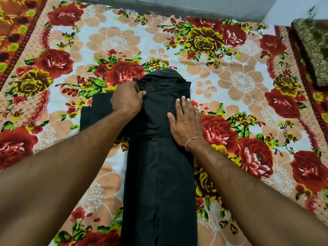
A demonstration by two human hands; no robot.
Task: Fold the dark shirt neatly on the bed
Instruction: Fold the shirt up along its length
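While the dark shirt (pixel 159 166) lies as a long strip mid-bed on the floral bedsheet (pixel 239 82), the left hand (pixel 126 99) pinches its shoulder fabric and the right hand (pixel 185 121) presses flat, fingers spread. Tugging unevenly could likely skew the fold.

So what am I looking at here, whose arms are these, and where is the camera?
There is no machine here. A person wears a camera on the head, so the one picture looks down along their own two bare arms. A floral bedsheet covers the bed, and a dark shirt lies on it in a long narrow strip. The left hand pinches cloth near the collar end; the right hand, with a thin thread bracelet at its wrist, presses flat on the shirt. A patterned olive cushion sits at the right edge.
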